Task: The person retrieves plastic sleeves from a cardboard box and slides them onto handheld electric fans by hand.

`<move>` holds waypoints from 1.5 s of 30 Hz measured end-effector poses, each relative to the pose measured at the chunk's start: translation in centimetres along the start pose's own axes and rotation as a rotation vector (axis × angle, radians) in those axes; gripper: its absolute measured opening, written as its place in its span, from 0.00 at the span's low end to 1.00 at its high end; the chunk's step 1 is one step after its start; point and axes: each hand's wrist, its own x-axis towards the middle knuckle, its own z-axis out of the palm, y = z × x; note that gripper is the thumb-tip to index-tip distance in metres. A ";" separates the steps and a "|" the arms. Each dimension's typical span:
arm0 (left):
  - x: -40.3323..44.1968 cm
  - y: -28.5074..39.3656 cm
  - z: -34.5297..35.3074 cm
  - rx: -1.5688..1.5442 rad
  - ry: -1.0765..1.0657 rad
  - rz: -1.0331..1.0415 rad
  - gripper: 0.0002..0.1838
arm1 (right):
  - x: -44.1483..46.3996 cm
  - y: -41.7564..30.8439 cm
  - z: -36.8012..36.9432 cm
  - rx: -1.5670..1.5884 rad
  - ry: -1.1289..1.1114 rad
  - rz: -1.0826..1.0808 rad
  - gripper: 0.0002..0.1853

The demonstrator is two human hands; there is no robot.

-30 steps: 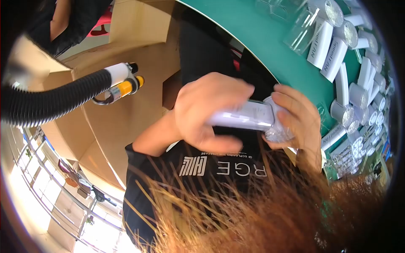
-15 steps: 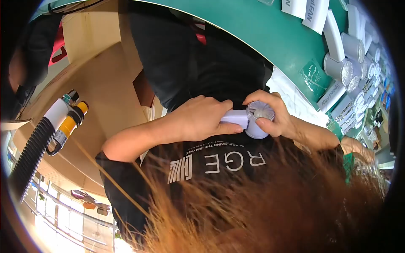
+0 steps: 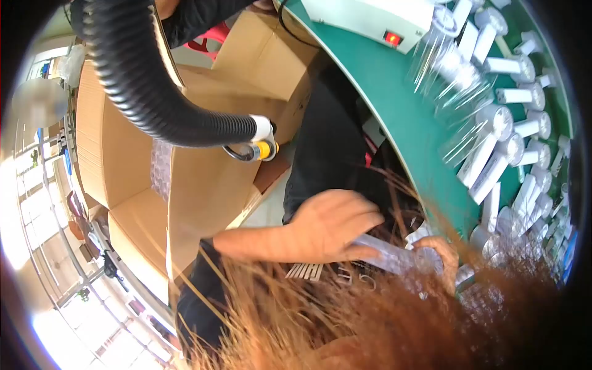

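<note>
A pale lavender handheld fan [image 3: 390, 254] lies across the front of my dark shirt, its round head to the right and handle to the left. My left hand [image 3: 333, 223], smeared by motion, is at the handle end, with the thumb along it and the fingers curled above. My right hand [image 3: 445, 254] is wrapped round the fan head, partly hidden by strands of hair [image 3: 394, 314] hanging into view. The hair also covers part of the fan's lower side.
A green table [image 3: 382, 80] curves along the right, with several white handheld fans [image 3: 487, 166] and clear plastic wrapping [image 3: 456, 68]. A white machine [image 3: 364, 18] with a lit red switch stands at its far end. On the left, a black corrugated hose [image 3: 166, 111] hangs before open cardboard boxes [image 3: 209, 203].
My view has swung left, bringing the hose, boxes and white machine closer into view. Both hands and the fan now appear lower and further right; the left fingers are blurred.
</note>
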 end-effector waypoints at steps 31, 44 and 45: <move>-0.1 -12.7 -7.5 -0.182 0.878 -0.065 0.53 | 4.7 -7.4 -26.9 -0.421 1.147 0.002 0.26; -3.4 -6.7 3.3 -0.109 0.369 -0.319 0.13 | 20.1 -0.3 -41.8 -1.394 0.908 0.536 0.35; 0.4 -5.2 3.4 -0.086 0.321 -0.161 0.14 | 22.8 -0.2 -43.5 -1.467 0.823 0.331 0.36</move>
